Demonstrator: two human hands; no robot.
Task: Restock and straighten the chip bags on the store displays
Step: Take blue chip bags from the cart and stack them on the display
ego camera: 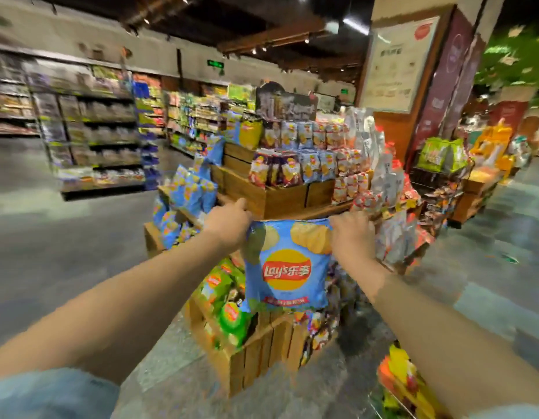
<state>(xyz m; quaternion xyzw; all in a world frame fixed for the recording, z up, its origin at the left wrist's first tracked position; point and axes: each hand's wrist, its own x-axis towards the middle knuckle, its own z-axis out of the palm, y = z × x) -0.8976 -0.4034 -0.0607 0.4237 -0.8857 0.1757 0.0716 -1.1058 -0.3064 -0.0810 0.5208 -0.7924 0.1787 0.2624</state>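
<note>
At centre frame, a person's left hand (229, 223) and right hand (351, 234) each pinch a top corner of a light-blue foil Lay's chip bag (288, 267), holding it upright before a tiered wooden crate display (280, 199) stacked with chip bags.

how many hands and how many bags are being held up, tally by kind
hands: 2, left hand and right hand, each gripping a top corner of the bag
held bags: 1, blue bag
total: 3
The bags on the wooden display are too blurred to count.
</note>
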